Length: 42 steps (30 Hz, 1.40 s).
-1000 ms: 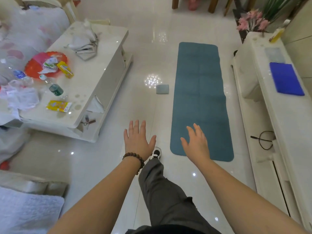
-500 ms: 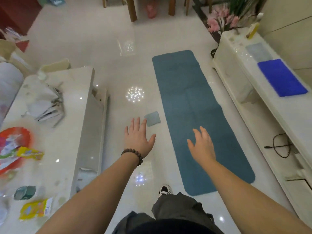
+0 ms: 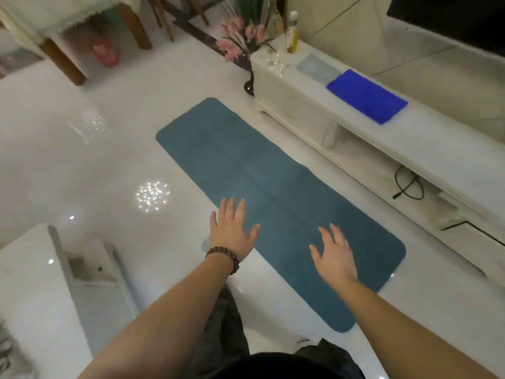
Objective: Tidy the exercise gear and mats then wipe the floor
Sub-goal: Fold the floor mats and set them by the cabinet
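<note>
A long teal exercise mat (image 3: 262, 170) lies flat on the glossy white floor, running from the far left toward the near right. My left hand (image 3: 233, 229), with a bead bracelet at the wrist, hovers over the mat's left edge with fingers spread. My right hand (image 3: 332, 251) hovers over the mat's near half, fingers straight and holding nothing. A small grey-blue pad (image 3: 205, 244) on the floor is almost wholly hidden behind my left wrist. A folded blue cloth (image 3: 366, 95) lies on the white cabinet at the right.
A low white cabinet (image 3: 426, 149) runs along the right of the mat, with a black cable (image 3: 408, 186) on its lower shelf. A white coffee table (image 3: 30, 291) stands near left. A flower vase (image 3: 247, 50) and wooden table legs (image 3: 65, 64) stand at the back.
The view has swung right and closer to the mat. Both hands now hang over the mat instead of the bare floor. The small pad has slipped behind my left wrist.
</note>
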Each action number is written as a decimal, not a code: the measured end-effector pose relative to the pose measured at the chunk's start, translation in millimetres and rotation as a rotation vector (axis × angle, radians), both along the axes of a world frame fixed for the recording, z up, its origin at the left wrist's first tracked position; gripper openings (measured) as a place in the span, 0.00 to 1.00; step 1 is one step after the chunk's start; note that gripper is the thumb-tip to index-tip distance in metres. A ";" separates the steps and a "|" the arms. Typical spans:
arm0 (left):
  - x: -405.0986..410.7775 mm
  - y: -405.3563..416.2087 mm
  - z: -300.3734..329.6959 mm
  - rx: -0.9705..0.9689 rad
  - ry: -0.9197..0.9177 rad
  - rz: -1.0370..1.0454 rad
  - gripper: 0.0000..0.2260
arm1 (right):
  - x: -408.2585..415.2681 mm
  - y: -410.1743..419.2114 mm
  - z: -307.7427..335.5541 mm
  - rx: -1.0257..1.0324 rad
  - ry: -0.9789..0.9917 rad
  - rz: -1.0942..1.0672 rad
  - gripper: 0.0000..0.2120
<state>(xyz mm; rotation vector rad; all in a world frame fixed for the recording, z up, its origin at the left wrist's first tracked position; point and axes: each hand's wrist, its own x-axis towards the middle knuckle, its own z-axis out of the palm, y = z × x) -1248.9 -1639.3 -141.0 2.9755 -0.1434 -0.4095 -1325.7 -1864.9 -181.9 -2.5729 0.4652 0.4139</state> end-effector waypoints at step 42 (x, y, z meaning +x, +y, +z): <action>254.7 51.0 -644.4 0.246 0.175 -1.056 0.38 | 93.2 95.1 -602.7 -0.073 0.218 -0.427 0.26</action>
